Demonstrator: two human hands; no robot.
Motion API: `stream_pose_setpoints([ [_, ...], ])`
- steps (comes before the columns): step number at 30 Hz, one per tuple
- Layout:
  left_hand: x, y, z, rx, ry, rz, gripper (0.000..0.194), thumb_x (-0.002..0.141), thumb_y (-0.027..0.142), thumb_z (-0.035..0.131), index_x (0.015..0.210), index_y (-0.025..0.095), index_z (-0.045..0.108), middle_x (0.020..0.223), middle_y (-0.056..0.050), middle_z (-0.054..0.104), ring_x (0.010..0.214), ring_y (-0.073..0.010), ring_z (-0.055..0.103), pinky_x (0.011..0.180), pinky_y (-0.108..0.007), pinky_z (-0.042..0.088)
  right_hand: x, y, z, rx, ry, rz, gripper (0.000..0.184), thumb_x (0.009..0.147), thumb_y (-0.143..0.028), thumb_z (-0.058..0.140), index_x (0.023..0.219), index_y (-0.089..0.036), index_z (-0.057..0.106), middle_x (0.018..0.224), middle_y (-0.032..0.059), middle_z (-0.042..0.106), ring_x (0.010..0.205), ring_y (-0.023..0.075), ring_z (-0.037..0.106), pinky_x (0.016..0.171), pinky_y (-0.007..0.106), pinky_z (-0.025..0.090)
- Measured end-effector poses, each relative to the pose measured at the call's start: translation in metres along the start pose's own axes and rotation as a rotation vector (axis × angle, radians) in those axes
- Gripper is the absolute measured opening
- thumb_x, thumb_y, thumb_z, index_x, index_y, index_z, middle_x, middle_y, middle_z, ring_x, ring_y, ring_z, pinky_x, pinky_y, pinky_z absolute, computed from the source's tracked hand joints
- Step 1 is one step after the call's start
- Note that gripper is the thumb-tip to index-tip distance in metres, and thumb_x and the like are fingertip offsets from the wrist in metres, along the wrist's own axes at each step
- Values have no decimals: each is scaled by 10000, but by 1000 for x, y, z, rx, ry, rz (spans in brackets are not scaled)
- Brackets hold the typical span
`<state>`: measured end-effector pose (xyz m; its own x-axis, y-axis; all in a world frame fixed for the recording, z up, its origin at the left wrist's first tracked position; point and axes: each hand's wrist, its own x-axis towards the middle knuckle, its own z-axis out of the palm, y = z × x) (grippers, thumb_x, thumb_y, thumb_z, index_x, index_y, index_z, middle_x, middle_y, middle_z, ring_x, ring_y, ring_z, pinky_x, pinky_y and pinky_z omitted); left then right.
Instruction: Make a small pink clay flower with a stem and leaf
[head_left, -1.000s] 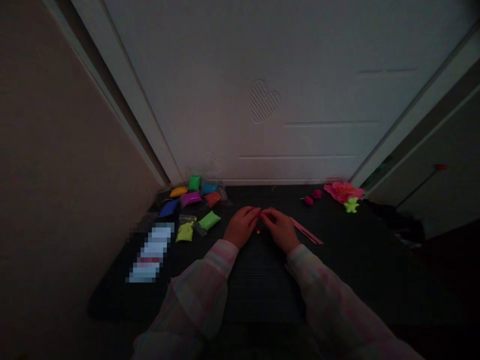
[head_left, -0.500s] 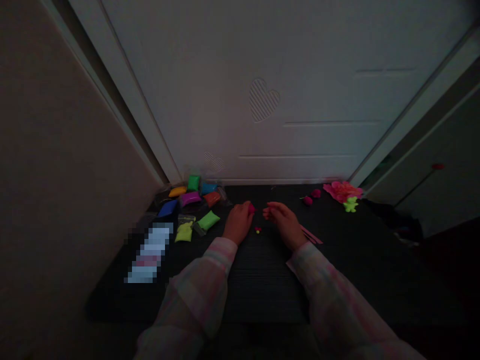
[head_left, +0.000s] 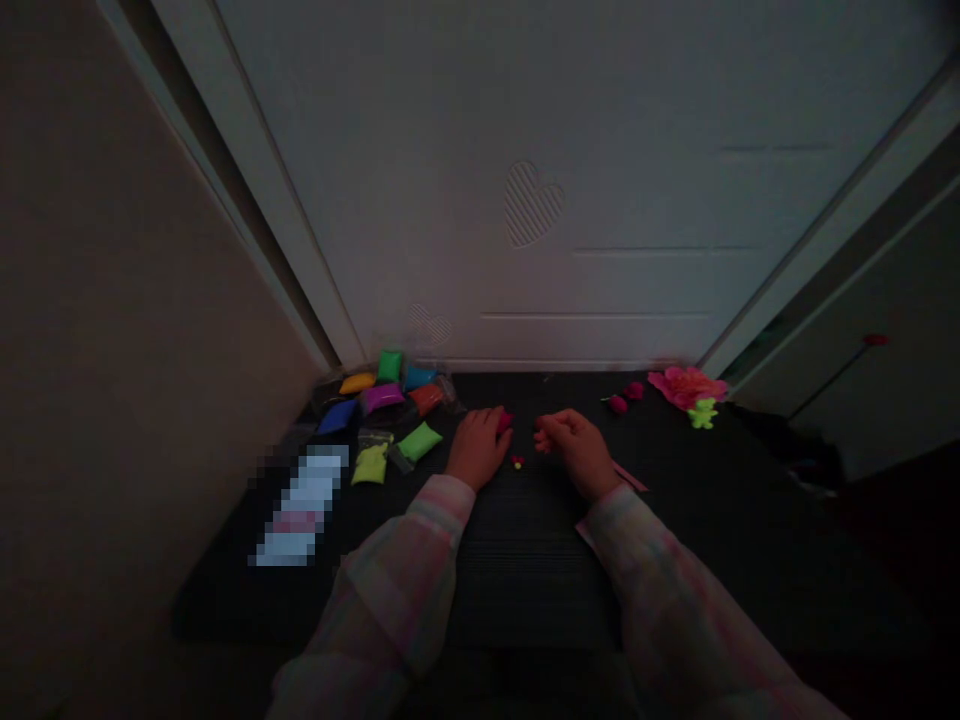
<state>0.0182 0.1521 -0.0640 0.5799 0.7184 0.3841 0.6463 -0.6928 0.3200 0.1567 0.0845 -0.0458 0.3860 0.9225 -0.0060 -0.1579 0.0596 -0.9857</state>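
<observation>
My left hand (head_left: 478, 447) rests on the dark table, its fingers closed around a lump of magenta modelling clay (head_left: 505, 423) that shows past the fingertips. Just to the right, my right hand (head_left: 576, 448) is raised slightly with thumb and fingers pinched together; whatever may be between them is too small and dark to make out. Between the hands lies a tiny red and yellow piece (head_left: 517, 462). Beneath my right wrist, a pink strip (head_left: 631, 477) sticks out.
Bags of coloured clay, among them a green bag (head_left: 420, 440) and a yellow bag (head_left: 370, 463), lie left. A blurred-out rectangle (head_left: 304, 505) is nearer. Two dark pink pieces (head_left: 617, 404), a pink flower (head_left: 686, 386) and a neon bear shape (head_left: 703, 413) sit right. A white door (head_left: 420, 200) stands behind.
My right hand's fingers have curled in from a looser pose into a pinch. My left hand stays round the magenta clay, its fingers slightly shifted. The view has shifted slightly.
</observation>
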Motion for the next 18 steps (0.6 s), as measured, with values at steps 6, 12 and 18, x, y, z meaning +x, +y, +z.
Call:
stream_pose_setpoints([
  [6, 0, -1, 0, -20, -1, -11, 371, 803, 286, 426, 1122, 102, 474, 1064, -106, 566, 987, -217, 492, 881, -352, 394, 1, -1, -1, -34, 1, -41, 254, 608, -394, 655, 624, -174, 529, 491, -52, 556, 442, 61, 488, 494, 208, 383],
  [12, 0, -3, 2, -46, 17, -19, 377, 803, 289, 426, 1128, 103, 467, 1059, -111, 565, 991, -215, 492, 885, -356, 391, 7, 10, -5, -33, -6, -69, 345, 638, -404, 615, 906, -188, 590, 810, 21, 629, 716, 116, 569, 708, 283, 427],
  [18, 0, -4, 4, -70, 38, -30, 386, 802, 296, 428, 1139, 109, 456, 1073, -108, 557, 994, -210, 490, 898, -353, 388, 7, 12, -5, -53, -3, -111, 374, 655, -404, 594, 971, -211, 541, 686, -30, 575, 610, 92, 510, 627, 262, 406],
])
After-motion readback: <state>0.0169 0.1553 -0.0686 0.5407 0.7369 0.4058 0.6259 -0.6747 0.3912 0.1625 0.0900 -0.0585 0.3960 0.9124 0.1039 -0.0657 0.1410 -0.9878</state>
